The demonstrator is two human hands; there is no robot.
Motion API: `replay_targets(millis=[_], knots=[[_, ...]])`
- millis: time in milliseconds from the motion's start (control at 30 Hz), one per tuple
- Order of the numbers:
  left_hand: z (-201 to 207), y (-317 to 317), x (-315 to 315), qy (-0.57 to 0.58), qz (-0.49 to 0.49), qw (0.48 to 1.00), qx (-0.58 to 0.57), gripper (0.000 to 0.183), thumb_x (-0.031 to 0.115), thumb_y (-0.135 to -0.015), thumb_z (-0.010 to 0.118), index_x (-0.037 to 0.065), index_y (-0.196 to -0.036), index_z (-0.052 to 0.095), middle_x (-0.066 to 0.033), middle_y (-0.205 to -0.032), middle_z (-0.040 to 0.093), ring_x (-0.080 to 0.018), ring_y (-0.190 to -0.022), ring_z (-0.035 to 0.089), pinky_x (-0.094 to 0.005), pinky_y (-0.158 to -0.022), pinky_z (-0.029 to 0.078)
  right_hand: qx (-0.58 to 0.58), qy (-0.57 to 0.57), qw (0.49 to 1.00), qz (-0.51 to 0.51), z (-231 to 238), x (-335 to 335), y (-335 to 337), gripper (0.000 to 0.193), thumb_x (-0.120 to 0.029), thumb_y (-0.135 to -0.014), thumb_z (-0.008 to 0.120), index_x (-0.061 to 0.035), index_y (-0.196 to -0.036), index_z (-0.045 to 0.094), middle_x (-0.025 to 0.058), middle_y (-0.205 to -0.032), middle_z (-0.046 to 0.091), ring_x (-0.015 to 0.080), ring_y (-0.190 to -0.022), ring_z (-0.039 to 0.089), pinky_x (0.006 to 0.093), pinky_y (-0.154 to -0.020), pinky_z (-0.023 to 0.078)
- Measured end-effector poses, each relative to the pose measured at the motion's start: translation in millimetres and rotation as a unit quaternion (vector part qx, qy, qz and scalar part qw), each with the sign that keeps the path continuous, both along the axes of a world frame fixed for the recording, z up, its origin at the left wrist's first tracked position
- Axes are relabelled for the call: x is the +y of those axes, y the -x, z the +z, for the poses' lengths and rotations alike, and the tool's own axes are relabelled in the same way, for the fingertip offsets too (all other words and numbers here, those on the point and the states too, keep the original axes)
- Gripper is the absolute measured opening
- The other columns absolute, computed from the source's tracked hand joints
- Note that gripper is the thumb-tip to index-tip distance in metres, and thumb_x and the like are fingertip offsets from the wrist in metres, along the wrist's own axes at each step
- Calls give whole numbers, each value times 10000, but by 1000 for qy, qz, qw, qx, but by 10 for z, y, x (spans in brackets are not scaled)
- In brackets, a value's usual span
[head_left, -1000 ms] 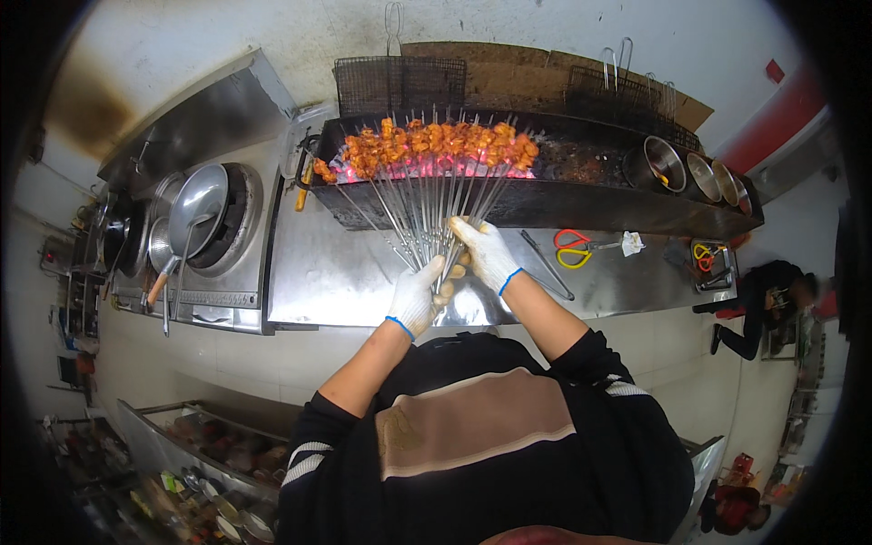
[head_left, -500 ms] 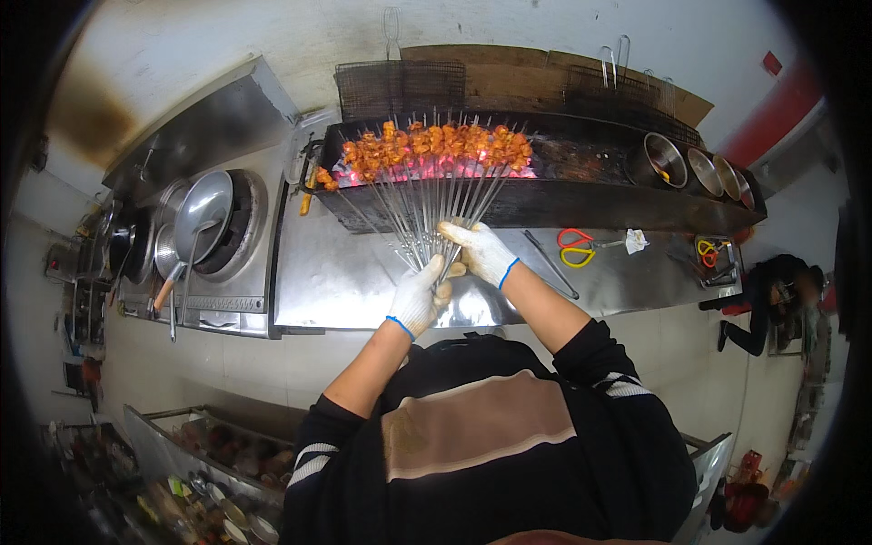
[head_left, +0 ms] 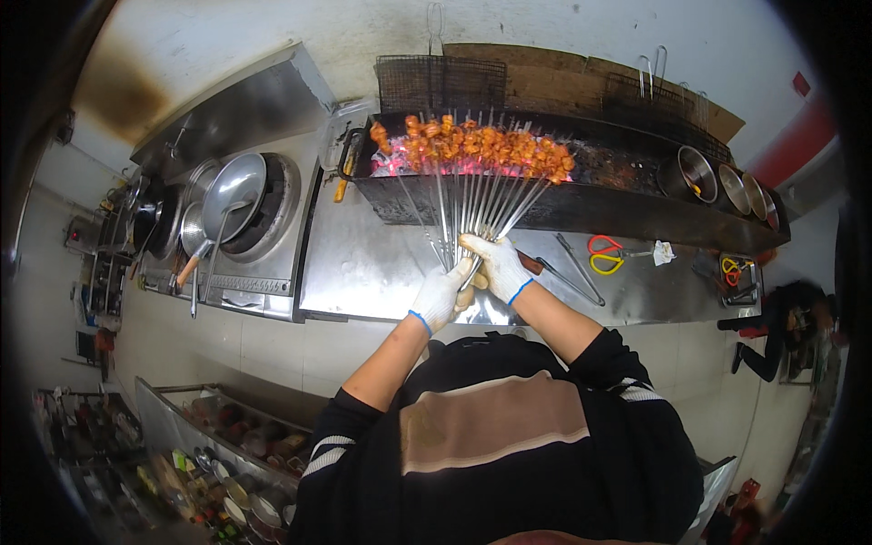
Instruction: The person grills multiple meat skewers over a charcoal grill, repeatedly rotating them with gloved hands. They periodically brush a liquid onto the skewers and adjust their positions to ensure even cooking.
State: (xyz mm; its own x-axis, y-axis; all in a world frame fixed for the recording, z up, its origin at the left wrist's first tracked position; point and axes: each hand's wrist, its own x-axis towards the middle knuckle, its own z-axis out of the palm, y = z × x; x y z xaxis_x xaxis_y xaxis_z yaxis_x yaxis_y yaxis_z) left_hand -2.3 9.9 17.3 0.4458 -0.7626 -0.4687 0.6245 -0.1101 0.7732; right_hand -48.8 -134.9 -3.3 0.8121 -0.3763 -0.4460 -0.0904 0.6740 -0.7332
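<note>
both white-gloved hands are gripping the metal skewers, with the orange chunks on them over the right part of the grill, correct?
Not quite: the orange chunks are over the left part of the grill, as the head view shows. The left hand and right hand, both white-gloved, do grip the metal skewers.

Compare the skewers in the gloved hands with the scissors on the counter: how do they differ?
The skewers are gripped by the left hand and right hand; the scissors lie untouched on the counter. The skewers look plain metal below the orange food, while the scissors have red and yellow handles. The skewers look longer than the scissors. Both show metal.
</note>
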Motion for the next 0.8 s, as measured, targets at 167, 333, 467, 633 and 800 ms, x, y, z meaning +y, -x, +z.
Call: replay_targets(millis=[167, 333, 467, 633, 800], knots=[[-105, -33, 22, 94, 20, 988, 121, 410, 419, -1032, 531, 21, -1030, 627, -72, -762, 622, -69, -462, 359, -239, -408, 288, -22, 14, 999, -47, -88, 72, 24, 168, -109, -869, 727, -54, -1018, 672, 53, -909, 678, 153, -727, 642, 312, -559, 519], [-148, -66, 41, 97, 34, 987, 127, 404, 432, -1036, 513, 38, -1079, 595, -99, -864, 666, -74, -471, 371, -234, -411, 291, -20, 9, 998, -61, -87, 77, -7, 224, -121, -862, 740, -59, -1062, 661, 50, -938, 679, 160, -733, 650, 322, -548, 523], [-94, -55, 43, 98, 52, 989, 94, 416, 442, -1039, 503, 38, -1088, 592, -106, -863, 674, -85, -461, 371, -238, -408, 284, -45, -7, 997, -66, -55, 101, -35, 260, -119, -865, 738, -60, -1102, 648, 52, -971, 682, 171, -785, 669, 333, -624, 553], [-26, -37, 3, 56, 95, 994, 19, 376, 405, -1052, 491, 44, -1078, 591, -109, -831, 670, -95, -437, 373, -250, -396, 278, -69, -43, 995, -55, -23, 99, -39, 243, -95, -880, 716, -55, -1111, 651, 62, -990, 690, 187, -832, 688, 339, -680, 568], [-18, -27, -8, -27, 74, 991, -107, 368, 393, -1050, 498, 37, -1058, 593, -76, -739, 612, -100, -434, 389, -253, -388, 276, -84, -45, 994, -55, -26, 99, -33, 231, -79, -887, 700, -43, -1110, 654, 74, -984, 694, 188, -833, 694, 333, -685, 575]])
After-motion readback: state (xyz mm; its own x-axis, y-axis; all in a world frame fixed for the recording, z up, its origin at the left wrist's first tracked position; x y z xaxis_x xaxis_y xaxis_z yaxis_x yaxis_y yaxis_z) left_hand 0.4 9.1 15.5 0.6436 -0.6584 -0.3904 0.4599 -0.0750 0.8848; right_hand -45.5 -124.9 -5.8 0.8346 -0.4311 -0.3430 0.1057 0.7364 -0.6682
